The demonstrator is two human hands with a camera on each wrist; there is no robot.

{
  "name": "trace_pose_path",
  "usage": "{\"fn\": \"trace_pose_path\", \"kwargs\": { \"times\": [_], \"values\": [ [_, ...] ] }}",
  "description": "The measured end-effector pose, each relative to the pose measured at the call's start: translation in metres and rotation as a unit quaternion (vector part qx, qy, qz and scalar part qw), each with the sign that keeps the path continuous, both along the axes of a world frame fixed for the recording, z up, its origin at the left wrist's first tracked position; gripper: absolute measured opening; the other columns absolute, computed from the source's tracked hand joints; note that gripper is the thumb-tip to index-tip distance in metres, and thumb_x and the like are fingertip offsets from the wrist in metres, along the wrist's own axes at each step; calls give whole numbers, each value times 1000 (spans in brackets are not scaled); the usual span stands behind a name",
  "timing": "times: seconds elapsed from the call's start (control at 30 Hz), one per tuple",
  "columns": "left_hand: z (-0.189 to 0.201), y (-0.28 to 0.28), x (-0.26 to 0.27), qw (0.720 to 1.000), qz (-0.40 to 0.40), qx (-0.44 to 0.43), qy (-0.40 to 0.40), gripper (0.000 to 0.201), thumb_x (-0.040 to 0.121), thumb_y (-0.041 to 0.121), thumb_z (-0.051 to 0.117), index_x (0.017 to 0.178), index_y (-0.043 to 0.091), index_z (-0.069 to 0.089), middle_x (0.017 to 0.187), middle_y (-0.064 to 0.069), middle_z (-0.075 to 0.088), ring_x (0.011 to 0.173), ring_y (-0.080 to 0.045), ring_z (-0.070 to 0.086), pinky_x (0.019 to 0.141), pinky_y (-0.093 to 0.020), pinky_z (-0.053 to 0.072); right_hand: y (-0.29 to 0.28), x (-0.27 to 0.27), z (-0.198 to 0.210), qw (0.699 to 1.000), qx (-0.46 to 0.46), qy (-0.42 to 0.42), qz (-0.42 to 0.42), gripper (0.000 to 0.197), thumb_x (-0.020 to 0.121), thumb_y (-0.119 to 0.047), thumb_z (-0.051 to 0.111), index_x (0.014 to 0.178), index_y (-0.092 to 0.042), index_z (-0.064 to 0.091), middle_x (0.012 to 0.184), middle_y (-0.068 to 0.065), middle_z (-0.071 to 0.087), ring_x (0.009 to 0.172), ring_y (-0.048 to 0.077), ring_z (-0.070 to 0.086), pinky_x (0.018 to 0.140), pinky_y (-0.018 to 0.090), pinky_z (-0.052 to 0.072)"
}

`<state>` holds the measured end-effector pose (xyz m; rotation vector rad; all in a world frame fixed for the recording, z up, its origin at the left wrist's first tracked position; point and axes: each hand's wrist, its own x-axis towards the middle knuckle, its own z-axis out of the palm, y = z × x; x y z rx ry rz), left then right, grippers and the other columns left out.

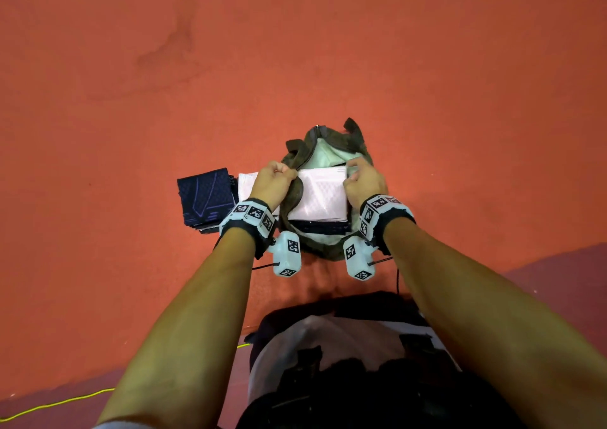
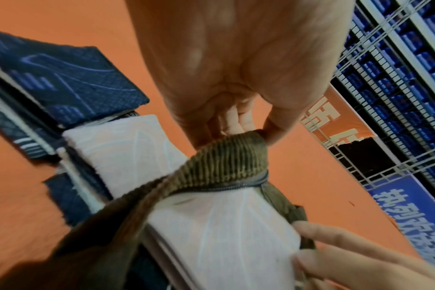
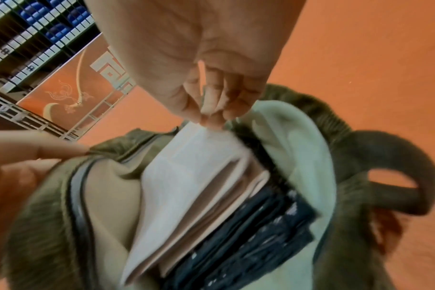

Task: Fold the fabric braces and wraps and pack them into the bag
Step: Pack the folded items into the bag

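Holding: the left hand (image 1: 274,179) pinches the ribbed rim of the bag (image 1: 358,148) between thumb and curled fingers, pulling the mouth wide.
Right hand: the right hand (image 1: 363,180) has its fingertips (image 3: 211,113) pinched on the far right corner of the white folded wrap (image 1: 323,195), which sits partly inside the bag's mouth.
Inside the bag: under the white wrap lie dark folded pieces (image 3: 249,235), stacked flat against the pale lining (image 3: 303,149).
Bag's place: it sits on the orange floor (image 1: 131,133), straight in front of the person, with its loop handles (image 3: 397,172) to the far side.
Waiting pile: a navy patterned brace (image 1: 206,195) and another white folded piece (image 2: 122,145) lie on the floor just beside the bag's left side.
Handling, as I judge it: the wraps look light, soft and floppy, so a fold can spring open; grip at a corner or along the folded edge and slide it in flat.
Bag's feel: limp corduroy, likely to sag shut unless the rim is held.
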<state>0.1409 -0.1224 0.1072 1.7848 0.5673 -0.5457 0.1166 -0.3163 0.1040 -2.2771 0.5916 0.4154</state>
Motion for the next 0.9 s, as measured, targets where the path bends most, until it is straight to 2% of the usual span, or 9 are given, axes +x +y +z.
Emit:
{"fn": "trace_pose_path", "kwargs": {
  "times": [0.17, 0.27, 0.33, 0.4, 0.47, 0.57, 0.67, 0.8, 0.9],
  "values": [
    [-8, 2, -21, 1000, 7, 4, 10, 26, 85, 17, 75, 77, 19, 50, 70, 0, 52, 63, -13, 50, 66, -26, 44, -25, -4, -4, 997, -68, -1, -21, 36, 89, -6, 54, 120, -22, 61, 119, 7, 45, 99, 28, 58, 77, 29, 47],
    [-9, 9, -27, 999, -18, 19, 26, 26, 82, 12, 77, 80, 20, 52, 69, 0, 55, 62, -16, 53, 62, -27, 45, -29, -9, -6, 997, -77, 4, -7, 34, 87, -7, 54, 113, -25, 67, 123, 8, 41, 117, 29, 44, 86, 27, 39],
    [-10, 15, -30, 998, -36, 29, 36, 22, 83, 11, 74, 81, 20, 54, 73, -4, 61, 67, -22, 57, 65, -29, 48, -27, -12, -6, 998, -61, 35, 3, 37, 86, -5, 51, 111, -26, 69, 128, 10, 43, 119, 32, 45, 91, 27, 39],
    [-11, 18, -33, 998, -45, 29, 35, 17, 88, 13, 70, 83, 21, 56, 76, -5, 63, 71, -23, 58, 67, -32, 50, -23, -13, -7, 997, -39, 67, 24, 41, 86, -3, 49, 115, -26, 68, 129, 12, 46, 110, 35, 55, 86, 27, 44],
    [-10, 16, -34, 998, -55, 33, 24, 13, 90, 17, 68, 85, 24, 58, 78, -5, 64, 76, -24, 60, 79, -39, 52, -18, -15, -5, 995, -35, 82, 43, 44, 86, 0, 49, 120, -23, 66, 129, 13, 48, 103, 33, 60, 80, 26, 44],
    [-10, 8, -33, 996, -73, 47, -1, 11, 91, 20, 65, 85, 27, 60, 78, -3, 63, 78, -23, 59, 90, -43, 52, -11, -14, -1, 995, -38, 74, 55, 41, 87, 2, 49, 121, -17, 63, 129, 12, 49, 105, 32, 60, 81, 29, 47],
    [-7, -2, -31, 993, -95, 68, -26, 6, 89, 26, 64, 88, 28, 58, 78, -2, 61, 76, -21, 57, 89, -39, 50, -4, -10, 6, 996, -33, 39, 73, 39, 86, 2, 49, 119, -13, 64, 127, 12, 53, 110, 32, 58, 82, 31, 46],
    [-3, -3, -36, 966, -219, 137, -24, 43, 85, 23, 73, 122, 33, 55, 75, 2, 55, 71, -17, 54, 74, -27, 44, 1, -6, 15, 996, -39, 5, 78, 45, 84, 4, 48, 123, -14, 63, 127, 9, 51, 107, 32, 58, 78, 29, 44],
    [-4, 3, -42, 956, -244, 160, -27, 59, 89, 15, 66, 142, 33, 47, 82, -4, 59, 80, -23, 58, 82, -31, 50, 5, -5, 22, 995, -44, -1, 92, 53, 83, 6, 51, 130, -16, 60, 129, 8, 48, 108, 31, 57, 82, 30, 46]
  ]
}}
